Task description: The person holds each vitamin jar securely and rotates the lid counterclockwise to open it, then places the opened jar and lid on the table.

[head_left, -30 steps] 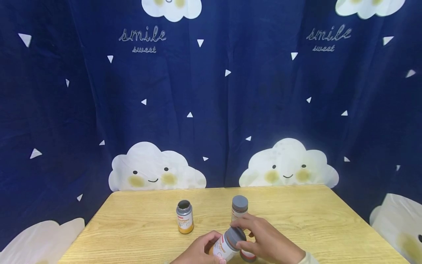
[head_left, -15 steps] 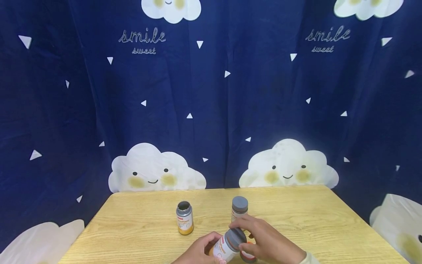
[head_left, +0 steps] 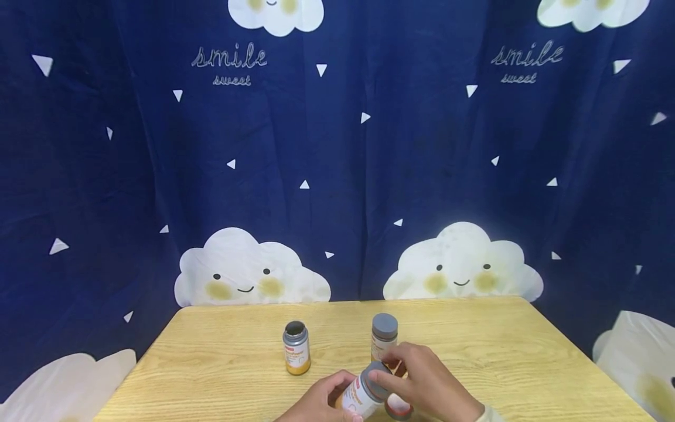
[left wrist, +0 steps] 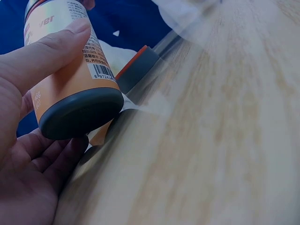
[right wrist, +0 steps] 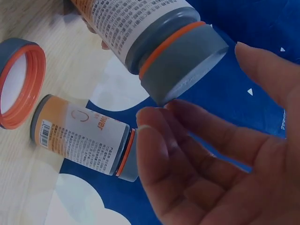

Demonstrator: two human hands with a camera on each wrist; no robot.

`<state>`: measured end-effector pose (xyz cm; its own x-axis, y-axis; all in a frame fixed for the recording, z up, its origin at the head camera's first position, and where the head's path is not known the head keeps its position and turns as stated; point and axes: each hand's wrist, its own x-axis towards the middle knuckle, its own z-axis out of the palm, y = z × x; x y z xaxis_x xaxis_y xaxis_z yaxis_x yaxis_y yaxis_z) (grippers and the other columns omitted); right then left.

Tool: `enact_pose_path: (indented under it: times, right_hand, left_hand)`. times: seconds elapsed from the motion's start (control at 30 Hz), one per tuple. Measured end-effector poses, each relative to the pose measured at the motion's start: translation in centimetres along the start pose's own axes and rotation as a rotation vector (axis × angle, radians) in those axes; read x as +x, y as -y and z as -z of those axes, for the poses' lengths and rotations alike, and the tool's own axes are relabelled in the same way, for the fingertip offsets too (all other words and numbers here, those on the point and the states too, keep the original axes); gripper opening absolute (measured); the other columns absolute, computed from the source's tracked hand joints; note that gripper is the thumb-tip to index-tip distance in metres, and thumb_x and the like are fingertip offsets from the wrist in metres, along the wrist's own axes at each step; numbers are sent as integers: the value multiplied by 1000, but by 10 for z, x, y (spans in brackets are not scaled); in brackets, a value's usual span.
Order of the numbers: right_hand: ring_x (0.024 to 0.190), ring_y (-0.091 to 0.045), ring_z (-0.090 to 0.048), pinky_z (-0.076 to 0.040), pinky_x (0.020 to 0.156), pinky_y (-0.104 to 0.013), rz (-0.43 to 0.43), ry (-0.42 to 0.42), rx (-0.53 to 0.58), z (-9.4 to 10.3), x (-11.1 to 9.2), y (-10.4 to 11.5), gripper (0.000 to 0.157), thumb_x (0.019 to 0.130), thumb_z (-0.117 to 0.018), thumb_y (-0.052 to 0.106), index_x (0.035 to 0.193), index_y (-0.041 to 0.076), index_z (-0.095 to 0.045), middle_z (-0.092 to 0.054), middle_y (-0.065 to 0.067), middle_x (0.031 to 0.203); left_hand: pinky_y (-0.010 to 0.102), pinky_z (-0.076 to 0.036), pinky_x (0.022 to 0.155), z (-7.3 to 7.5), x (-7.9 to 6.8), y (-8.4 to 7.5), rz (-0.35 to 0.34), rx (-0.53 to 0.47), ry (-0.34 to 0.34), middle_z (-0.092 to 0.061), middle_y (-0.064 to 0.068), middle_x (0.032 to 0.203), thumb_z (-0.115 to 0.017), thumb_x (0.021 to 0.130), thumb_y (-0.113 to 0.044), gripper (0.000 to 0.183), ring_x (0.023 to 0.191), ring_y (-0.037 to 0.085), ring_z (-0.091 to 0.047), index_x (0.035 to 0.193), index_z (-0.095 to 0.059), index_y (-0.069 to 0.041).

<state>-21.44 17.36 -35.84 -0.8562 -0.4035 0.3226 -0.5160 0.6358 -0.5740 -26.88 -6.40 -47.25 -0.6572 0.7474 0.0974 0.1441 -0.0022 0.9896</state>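
My left hand (head_left: 319, 403) grips a tilted supplement bottle (head_left: 354, 400), white and orange with a grey base (left wrist: 82, 112). A grey cap (right wrist: 187, 63) with an orange ring sits on the bottle's mouth. My right hand (head_left: 429, 384) is spread about this cap. In the right wrist view its fingertips meet the cap's edge, while the thumb stands slightly apart from it. Below the right hand, a loose cap (right wrist: 37, 77) lies with its orange threaded inside and white liner facing up.
A capped bottle (head_left: 384, 337) of the same kind stands just beyond my right hand. Farther left on the wooden table (head_left: 221, 363) is an uncapped bottle (head_left: 297, 349), its dark mouth showing. A blue curtain (head_left: 337, 146) with clouds hangs behind the table.
My right hand's fingers have shifted on the cap, with the thumb now higher over its top. The left hand and the bottle stay almost where they were.
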Motion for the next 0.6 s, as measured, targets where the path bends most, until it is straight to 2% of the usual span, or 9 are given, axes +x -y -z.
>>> enact_pose_path:
  times: [0.33,0.6]
  right_hand:
    - [67,-2,-53,-46,59,-22,-67,18,16,-3,1,0,29,82,-72,49,88,20,-70,-62,14,78]
    - [66,-2,-53,-47,59,-22,-37,42,41,-2,1,0,30,82,-72,47,89,17,-69,-60,13,76]
  left_hand:
    - [31,-48,89,0,0,0,10,4,-8,-60,6,120,-68,91,-21,46,105,22,-59,132,-52,-11]
    - [31,-48,88,0,1,1,13,10,-14,-60,6,119,-69,90,-20,45,104,21,-59,131,-52,-10]
